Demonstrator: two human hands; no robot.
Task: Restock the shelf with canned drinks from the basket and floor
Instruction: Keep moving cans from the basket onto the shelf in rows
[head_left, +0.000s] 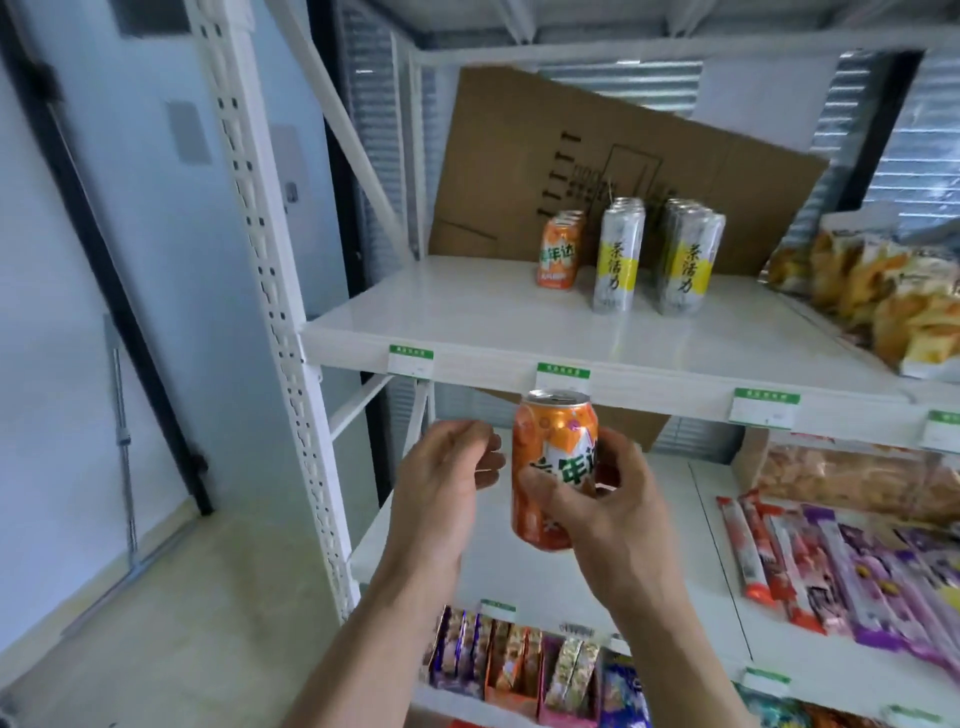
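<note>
Looking at upper shelf (467, 306), white board: front-left portion lying bare, front edge carrying green-and-white price tags (562, 375). Standing toward the back: row of short orange cans (560, 249), then two rows of tall silver cans with yellow labels (618, 260), (688, 260), all upright, rows just beside one another. Leaning behind them, tilted: flattened cardboard sheet (571, 171). Crowding the right end of the shelf: snack bags (878, 296). Bounding the left side: perforated white upright post (270, 291).

Held can (553, 467): orange, short, green lettering on white band, silver top with pull tab, upright, slightly tilted. Sitting in the air below the upper shelf's front edge, in front of the middle shelf, directly under one price tag.

Right hand (602, 499): gripping the can, thumb curling across the front label, fingers wrapping round the right side. Left hand (447, 478): hovering just beside the can's left side, fingers loosely curled, holding nothing; touching the can or not — cannot tell.

Lying on middle shelf, right: wrapped snack bars (831, 561). Below: boxed packets (519, 660)
</note>
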